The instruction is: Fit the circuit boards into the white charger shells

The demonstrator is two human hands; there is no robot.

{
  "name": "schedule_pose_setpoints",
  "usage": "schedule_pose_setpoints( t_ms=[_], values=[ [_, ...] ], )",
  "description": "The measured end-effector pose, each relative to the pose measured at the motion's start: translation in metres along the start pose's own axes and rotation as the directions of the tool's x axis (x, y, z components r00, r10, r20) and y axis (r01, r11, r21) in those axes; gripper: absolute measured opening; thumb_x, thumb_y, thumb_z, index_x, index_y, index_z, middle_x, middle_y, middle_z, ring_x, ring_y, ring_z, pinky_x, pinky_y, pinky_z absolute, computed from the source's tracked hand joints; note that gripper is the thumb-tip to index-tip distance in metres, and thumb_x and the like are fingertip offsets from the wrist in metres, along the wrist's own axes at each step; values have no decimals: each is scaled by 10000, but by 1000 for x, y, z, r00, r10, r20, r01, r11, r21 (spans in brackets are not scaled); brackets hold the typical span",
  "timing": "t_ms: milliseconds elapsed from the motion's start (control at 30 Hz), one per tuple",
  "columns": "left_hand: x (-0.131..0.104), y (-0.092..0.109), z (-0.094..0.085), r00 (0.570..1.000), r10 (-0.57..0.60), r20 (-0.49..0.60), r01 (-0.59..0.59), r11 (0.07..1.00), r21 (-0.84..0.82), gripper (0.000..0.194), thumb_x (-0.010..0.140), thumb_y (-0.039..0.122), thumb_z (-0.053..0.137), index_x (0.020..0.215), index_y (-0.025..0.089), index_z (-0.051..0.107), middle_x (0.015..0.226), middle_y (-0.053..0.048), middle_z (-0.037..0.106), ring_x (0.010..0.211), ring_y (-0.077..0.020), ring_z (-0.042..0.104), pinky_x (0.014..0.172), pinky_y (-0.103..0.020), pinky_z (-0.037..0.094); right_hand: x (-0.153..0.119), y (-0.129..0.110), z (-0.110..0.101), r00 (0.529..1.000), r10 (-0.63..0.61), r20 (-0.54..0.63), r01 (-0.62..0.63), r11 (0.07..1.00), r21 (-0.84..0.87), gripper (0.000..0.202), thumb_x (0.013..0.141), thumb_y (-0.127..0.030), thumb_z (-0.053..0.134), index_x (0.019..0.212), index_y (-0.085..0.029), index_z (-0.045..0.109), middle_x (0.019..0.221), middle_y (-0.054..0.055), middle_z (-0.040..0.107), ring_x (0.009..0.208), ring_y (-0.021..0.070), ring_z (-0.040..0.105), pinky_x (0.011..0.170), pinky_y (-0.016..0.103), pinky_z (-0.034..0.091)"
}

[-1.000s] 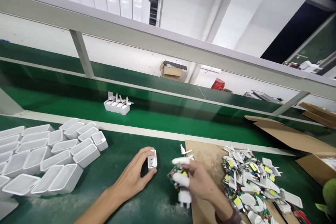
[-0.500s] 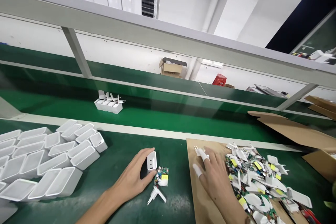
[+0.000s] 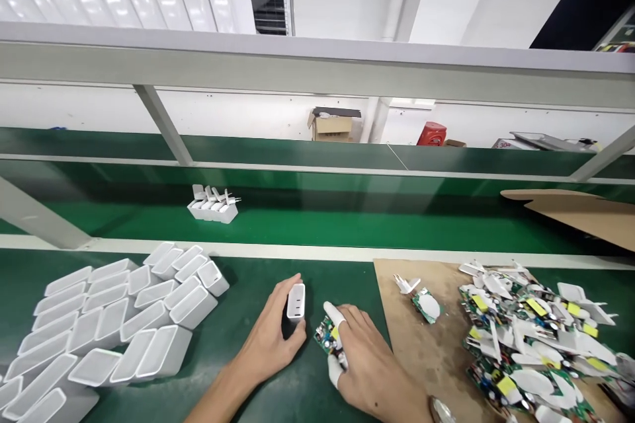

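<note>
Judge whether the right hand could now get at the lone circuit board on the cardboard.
Probably yes: the lone circuit board lies uncovered on the cardboard, near the right hand, with nothing visible between. That hand's fingers, though, are around another board.

2 white finger coverings [image 3: 334, 314] are worn on the right hand [image 3: 364, 357], seen toward 5 o'clock: 1 is fitted over the index finger [image 3: 348, 334], at the hand's 10 o'clock, and 1 over the thumb [image 3: 344, 384], at its 8 o'clock. Both are shaped closely to the digit and closed at the tip. A shiny, metallic-looking wrist piece [image 3: 440, 410], cropped at 5 o'clock, is worn on the same arm; its type cannot be told. The left hand [image 3: 275, 327], toward 7 o'clock, and its forearm [image 3: 223, 386] are shown bare.
</note>
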State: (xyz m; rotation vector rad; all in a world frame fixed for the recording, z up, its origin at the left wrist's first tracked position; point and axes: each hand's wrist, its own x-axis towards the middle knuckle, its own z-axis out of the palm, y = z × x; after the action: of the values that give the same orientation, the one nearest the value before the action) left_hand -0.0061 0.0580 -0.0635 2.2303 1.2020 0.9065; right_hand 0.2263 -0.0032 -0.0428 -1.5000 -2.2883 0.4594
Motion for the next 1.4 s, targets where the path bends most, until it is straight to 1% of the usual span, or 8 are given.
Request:
schedule_pose_setpoints(
  t_ms=[133, 267, 400, 567, 700, 933, 1133, 1400],
  values=[
    [0, 2, -2, 1000, 10, 28, -9, 1000, -28, 773, 919, 115, 599, 1609, 289, 294, 1553, -140, 530, 1420, -318, 576, 1201, -510, 494, -11, 21, 10, 989, -23, -143, 23, 1000, 3, 689, 836, -72, 553, 1517, -135, 472, 1494, 189, 574, 1429, 353, 509, 1161, 549, 499],
    [-1, 2, -4, 998, -4, 58, 7, 999, -54, 792, 924, 111, 604, 1618, 295, 270, 1565, -143, 509, 1434, -323, 555, 1215, -522, 473, -17, 35, 19, 974, 29, -223, -24, 999, 25, 633, 896, -124, 560, 1517, -203, 462, 1400, 155, 634, 1306, 327, 625, 1075, 524, 580],
    [-1, 1, -5, 996, -30, 84, 38, 995, -90, 775, 928, 110, 613, 1610, 295, 295, 1568, -140, 489, 1437, -320, 544, 1209, -524, 474, -17, 38, 25, 944, -3, -330, -17, 998, -59, 637, 907, -162, 585, 1528, -193, 447, 1411, 177, 635, 1327, 369, 624, 1054, 566, 594],
    [-1, -1, -3, 993, -70, 96, 80, 991, -107, 804, 956, 177, 676, 1629, 331, 265, 1521, -120, 544, 1360, -299, 607, 1167, -510, 516, -13, 32, 10, 926, -26, -376, 20, 1000, -20, 581, 930, -157, 539, 1505, -204, 469, 1223, 123, 721, 1108, 305, 742, 917, 477, 672],
    [-3, 0, 4, 995, -55, 86, 68, 986, -152, 856, 931, 161, 718, 1627, 357, 260, 1470, -84, 616, 1299, -271, 657, 1139, -482, 547, -12, 19, -12, 887, 7, -463, 45, 994, 102, 559, 951, -201, 577, 1498, -220, 464, 1284, 113, 701, 1121, 262, 745, 927, 415, 677],
    [-8, 11, 10, 993, 110, 30, -105, 984, -144, 828, 918, 50, 624, 1630, 310, 290, 1497, -109, 597, 1414, -282, 559, 1198, -515, 489, -5, -2, -23, 774, -303, -557, 329, 943, -56, 553, 942, -53, 582, 1483, -137, 500, 1272, 155, 699, 1235, 269, 680, 980, 412, 644],
    [-8, 12, 7, 986, 164, 39, -158, 978, -137, 820, 964, 89, 625, 1657, 293, 235, 1492, -135, 591, 1393, -298, 559, 1174, -527, 507, -1, -7, -23, 713, -383, -587, 314, 923, -221, 482, 919, -47, 585, 1398, -100, 570, 1195, 145, 743, 1165, 279, 705, 965, 450, 640],
    [-8, 11, 9, 977, 206, 55, -200, 975, -96, 731, 996, 96, 611, 1634, 260, 295, 1504, -164, 568, 1402, -308, 538, 1170, -528, 504, 2, -11, -17, 714, -394, -579, 256, 916, -308, 388, 936, -88, 560, 1321, -85, 609, 1120, 150, 763, 1095, 291, 729, 934, 483, 648]
  ],
)
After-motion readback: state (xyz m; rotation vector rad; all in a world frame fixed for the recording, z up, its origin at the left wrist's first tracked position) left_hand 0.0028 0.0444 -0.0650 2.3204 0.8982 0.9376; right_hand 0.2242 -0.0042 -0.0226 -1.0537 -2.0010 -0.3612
